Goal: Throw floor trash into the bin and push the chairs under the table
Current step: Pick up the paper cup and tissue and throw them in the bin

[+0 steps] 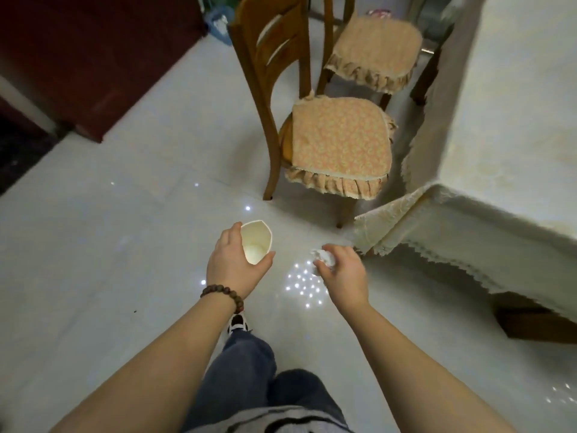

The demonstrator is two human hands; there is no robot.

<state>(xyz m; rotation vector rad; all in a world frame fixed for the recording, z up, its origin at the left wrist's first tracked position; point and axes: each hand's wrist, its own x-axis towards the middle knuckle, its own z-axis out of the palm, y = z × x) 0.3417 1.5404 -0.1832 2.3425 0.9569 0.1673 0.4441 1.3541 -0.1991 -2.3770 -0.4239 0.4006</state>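
Observation:
My left hand (232, 265) grips a dented white paper cup (256, 240), its mouth facing me, with a pale lump inside. A crumpled white paper ball (323, 257) is held in my right hand (342, 273), just right of the cup. Both hands hover above the floor. A wooden chair (312, 132) with a frilled orange cushion stands pulled out from the table (499, 151), which is draped in a cream lace cloth. A second cushioned chair (373, 50) stands behind it, also beside the table. A blue-lined bin (218, 21) with white scraps shows at the top, partly hidden by the chair back.
A dark red cabinet (93, 57) fills the upper left. The glossy pale tile floor (109, 260) spreads between it and the chairs. My legs in jeans and a shoe (237, 323) are below my hands. The table's wooden foot (537, 323) sticks out at right.

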